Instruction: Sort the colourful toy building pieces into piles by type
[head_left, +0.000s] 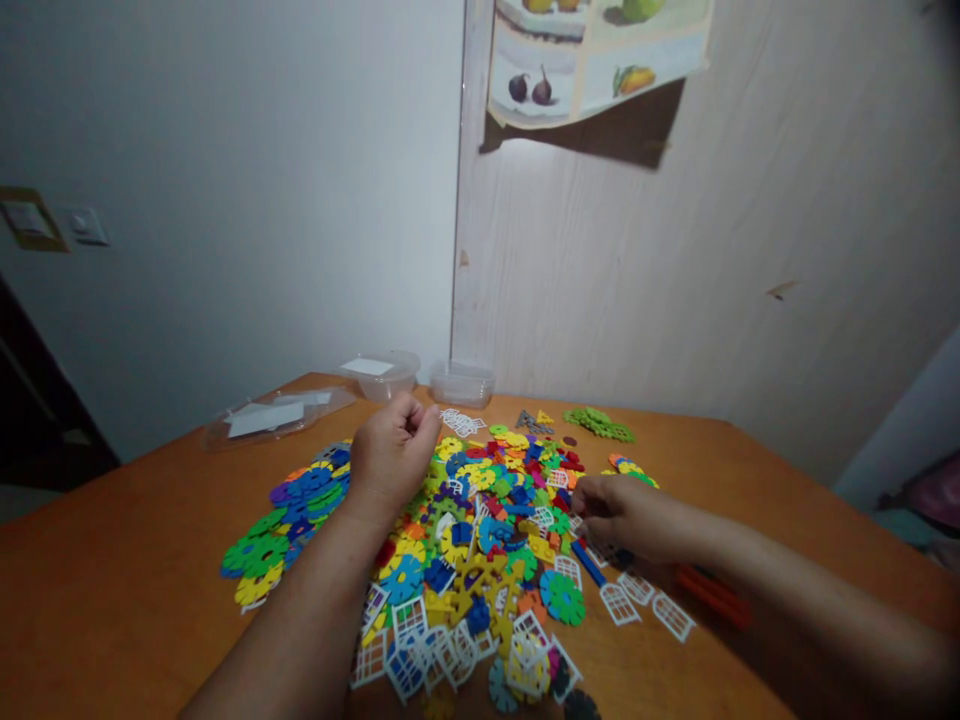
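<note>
My left hand (394, 450) is closed in a fist above the back left of a big heap of plastic building pieces. Whatever it may hold is hidden. At the heap's right side, my right hand (626, 515) has its fingers curled down, the tips hidden or too small to read. Close to it are a blue bar (588, 563) and a white window-shaped piece (619, 604). Notched discs, such as a green one (562, 597), lie mixed with small bricks. More white window pieces (410, 622) overlap at the front.
Along the back of the wooden table (135, 510) stand clear plastic tubs (463, 384) and a flat clear lid (262, 420). A light green pile (600, 424) and grey pieces (534, 422) lie behind the heap. An orange-red object (712, 595) is partly behind my right forearm.
</note>
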